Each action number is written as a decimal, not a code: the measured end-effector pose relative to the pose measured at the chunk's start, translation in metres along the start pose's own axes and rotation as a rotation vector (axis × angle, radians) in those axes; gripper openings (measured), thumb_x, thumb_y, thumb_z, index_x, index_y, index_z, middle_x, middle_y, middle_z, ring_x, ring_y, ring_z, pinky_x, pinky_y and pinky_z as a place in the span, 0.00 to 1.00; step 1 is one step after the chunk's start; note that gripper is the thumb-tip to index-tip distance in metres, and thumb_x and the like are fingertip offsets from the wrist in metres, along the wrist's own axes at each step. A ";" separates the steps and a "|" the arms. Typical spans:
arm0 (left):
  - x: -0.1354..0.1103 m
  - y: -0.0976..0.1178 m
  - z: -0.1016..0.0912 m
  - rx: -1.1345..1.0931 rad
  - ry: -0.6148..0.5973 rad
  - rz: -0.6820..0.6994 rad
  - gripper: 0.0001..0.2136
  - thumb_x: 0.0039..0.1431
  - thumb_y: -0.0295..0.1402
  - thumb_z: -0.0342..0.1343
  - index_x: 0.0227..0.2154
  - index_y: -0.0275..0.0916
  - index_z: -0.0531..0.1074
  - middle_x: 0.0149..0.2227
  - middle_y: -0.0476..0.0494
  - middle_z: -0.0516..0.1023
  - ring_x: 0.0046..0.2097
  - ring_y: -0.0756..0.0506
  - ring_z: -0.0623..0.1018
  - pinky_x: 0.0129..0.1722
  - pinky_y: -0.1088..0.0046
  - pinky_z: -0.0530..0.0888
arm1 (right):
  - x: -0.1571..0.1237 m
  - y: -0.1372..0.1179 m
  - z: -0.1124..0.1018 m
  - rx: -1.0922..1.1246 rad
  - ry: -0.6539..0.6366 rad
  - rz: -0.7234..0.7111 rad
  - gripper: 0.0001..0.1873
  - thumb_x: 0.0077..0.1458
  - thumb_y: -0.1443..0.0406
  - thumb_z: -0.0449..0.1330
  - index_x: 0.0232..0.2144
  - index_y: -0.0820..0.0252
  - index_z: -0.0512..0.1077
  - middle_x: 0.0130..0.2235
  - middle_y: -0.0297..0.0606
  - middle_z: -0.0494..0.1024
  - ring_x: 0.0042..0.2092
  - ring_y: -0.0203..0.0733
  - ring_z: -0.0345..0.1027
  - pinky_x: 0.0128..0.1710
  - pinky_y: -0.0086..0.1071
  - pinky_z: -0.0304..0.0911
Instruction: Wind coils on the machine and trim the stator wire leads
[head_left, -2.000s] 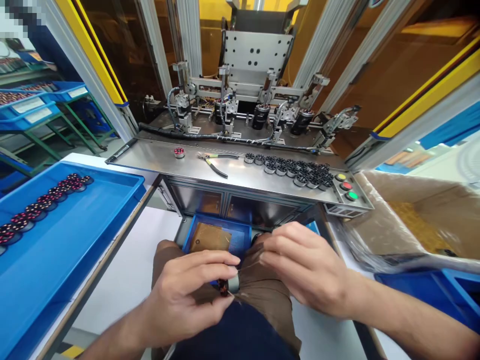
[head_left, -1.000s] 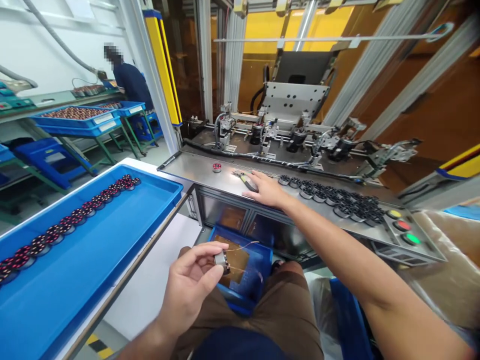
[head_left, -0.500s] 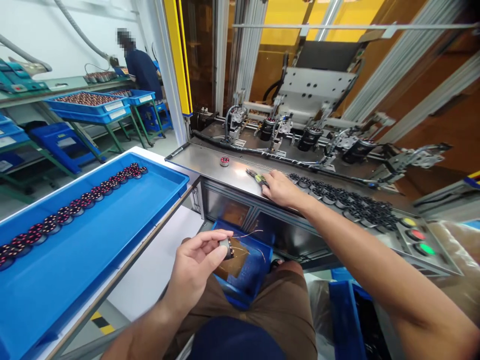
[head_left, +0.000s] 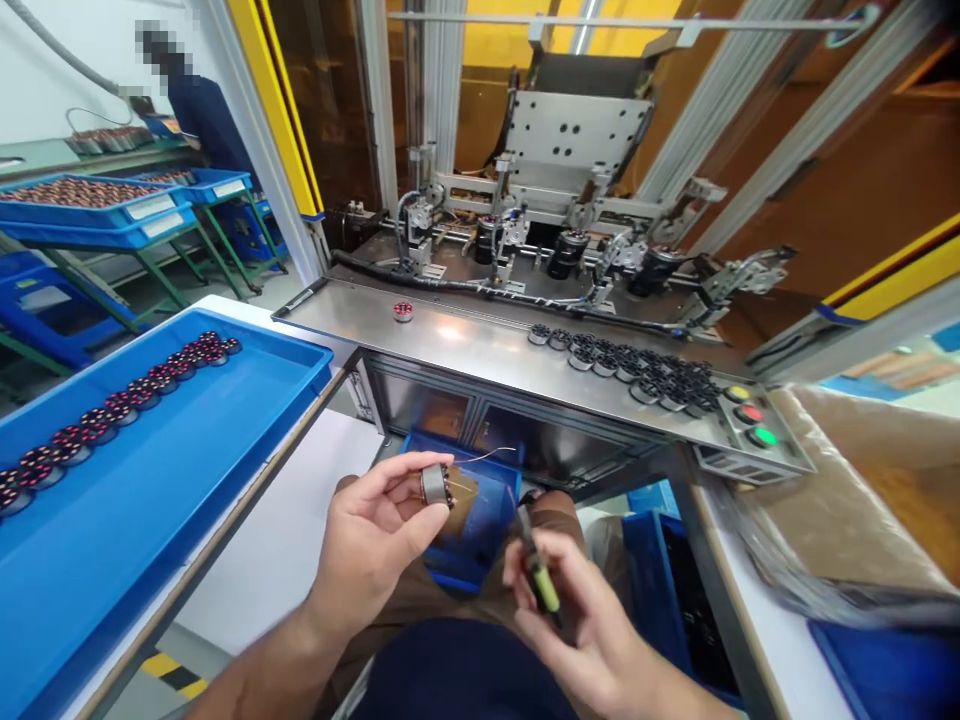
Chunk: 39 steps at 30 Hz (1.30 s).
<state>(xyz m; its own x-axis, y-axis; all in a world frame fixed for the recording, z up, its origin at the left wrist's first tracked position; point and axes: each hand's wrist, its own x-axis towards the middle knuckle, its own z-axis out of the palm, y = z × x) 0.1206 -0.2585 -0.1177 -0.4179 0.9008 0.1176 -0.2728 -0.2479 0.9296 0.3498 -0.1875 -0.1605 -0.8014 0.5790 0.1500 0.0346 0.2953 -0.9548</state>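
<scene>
L-hand grip (head_left: 366, 540) is closed to the width of a round motor part (head_left: 433, 485), thumb below and fingers above/behind; that part is up over the lap, off the desk (head_left: 480, 340). Its axis runs approx. L to R, w/ the dark, bumpy face turned R and the grey band toward the palm. A thin wire (head_left: 491, 455) trails from that face, R and fwd, its free end well clear of the L fingers.

R-hand grip (head_left: 600, 620) is curled round a pair of pliers (head_left: 546, 588), fingers wrapped on the yellow-green handles (motion blur; can't tell how far the jaws are spread).

Key relation: pliers lie to the R of the part and a bit nearer the body. Their long axis slants, handles back-R, nose fwd-L, so the nose sits just below the wire's end in this view. Nose and wire look apart; depth b/w them can't be read. L hand is nearer the wire's root, R hand nearer its free end.

Ref. points: a lone red-topped part (head_left: 403, 311) on the desk ahead, dark parts (head_left: 630, 365) grouped to its R, blue tray (head_left: 202, 440) off to the L.
</scene>
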 end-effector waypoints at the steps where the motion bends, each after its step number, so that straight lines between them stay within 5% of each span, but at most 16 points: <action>1: 0.000 0.001 0.003 0.013 -0.012 0.000 0.14 0.57 0.25 0.65 0.46 0.44 0.80 0.47 0.45 0.84 0.45 0.49 0.83 0.45 0.80 0.79 | -0.005 0.001 0.007 -0.040 0.003 -0.039 0.25 0.59 0.70 0.57 0.57 0.51 0.59 0.41 0.39 0.75 0.34 0.36 0.69 0.38 0.30 0.70; 8: -0.005 0.006 0.018 0.092 -0.049 -0.032 0.14 0.55 0.24 0.66 0.45 0.43 0.80 0.43 0.45 0.86 0.42 0.49 0.84 0.45 0.81 0.79 | 0.013 -0.004 0.017 -0.195 0.136 -0.349 0.45 0.45 0.76 0.56 0.66 0.54 0.57 0.51 0.44 0.75 0.50 0.46 0.73 0.53 0.37 0.71; 25: -0.010 0.003 0.011 0.072 -0.023 -0.096 0.15 0.54 0.25 0.67 0.44 0.43 0.80 0.46 0.45 0.84 0.44 0.48 0.84 0.47 0.78 0.79 | 0.017 -0.001 0.023 -0.170 0.133 -0.320 0.42 0.46 0.78 0.54 0.64 0.51 0.61 0.32 0.36 0.72 0.32 0.42 0.69 0.30 0.31 0.69; 33: -0.013 -0.004 0.003 0.051 -0.033 0.089 0.10 0.61 0.25 0.60 0.43 0.45 0.78 0.48 0.45 0.82 0.52 0.47 0.79 0.53 0.74 0.76 | 0.023 -0.008 0.022 -0.139 0.084 -0.309 0.46 0.43 0.76 0.55 0.66 0.53 0.59 0.44 0.42 0.72 0.45 0.46 0.71 0.45 0.38 0.72; 39: -0.015 -0.003 0.003 0.115 -0.053 0.105 0.10 0.63 0.25 0.58 0.43 0.46 0.77 0.49 0.46 0.81 0.53 0.48 0.78 0.55 0.74 0.74 | 0.026 -0.007 0.024 -0.109 0.064 -0.328 0.47 0.42 0.76 0.55 0.66 0.54 0.58 0.44 0.43 0.72 0.45 0.45 0.70 0.44 0.38 0.72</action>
<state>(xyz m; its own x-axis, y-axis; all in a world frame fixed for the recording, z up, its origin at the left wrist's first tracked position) 0.1299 -0.2700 -0.1208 -0.3920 0.8904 0.2314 -0.1274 -0.3016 0.9449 0.3143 -0.1923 -0.1564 -0.7415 0.4854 0.4632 -0.1519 0.5509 -0.8206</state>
